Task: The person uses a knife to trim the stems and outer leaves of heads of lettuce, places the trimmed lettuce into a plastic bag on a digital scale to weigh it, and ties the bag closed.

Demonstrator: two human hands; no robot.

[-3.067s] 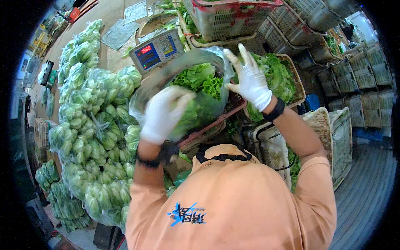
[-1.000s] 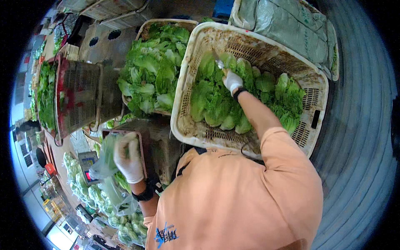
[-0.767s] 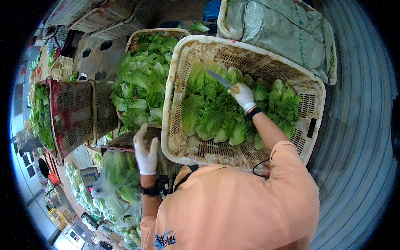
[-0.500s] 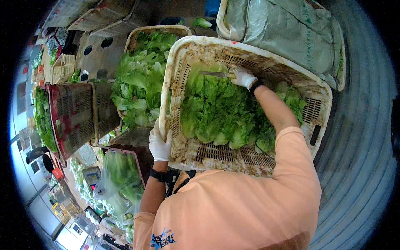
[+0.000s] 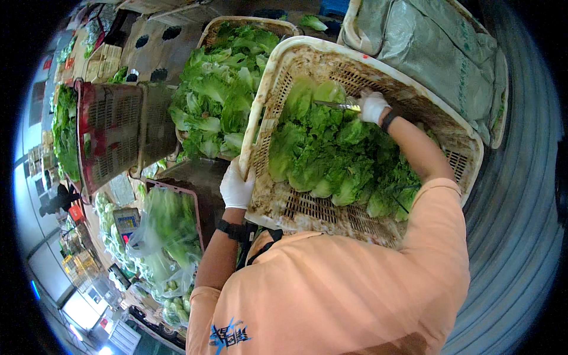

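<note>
A large dirt-stained white plastic basket [image 5: 265, 94] stands in front of me. Heads of green leafy lettuce [image 5: 331, 148] lie packed together inside it. My left hand [image 5: 238, 184], in a white glove, is closed over the basket's left rim. Inside the far part of the basket, my gloved right hand [image 5: 373, 107] grips a knife [image 5: 332, 105]. Its blade points left above the lettuce and touches or nearly touches the leaves; I cannot tell which.
Another basket of loose lettuce leaves [image 5: 207, 97] stands at the far left. Behind on the right sits a basket covered with grey-green sheeting [image 5: 435, 59]. A red-rimmed crate [image 5: 112, 133] and bagged greens [image 5: 168, 228] are at the left. A corrugated wall [image 5: 526, 195] rises on the right.
The view has shifted, so the basket and my body appear slightly farther right. Both hands keep their grips, and the knife stays above the lettuce near the basket's far side.
</note>
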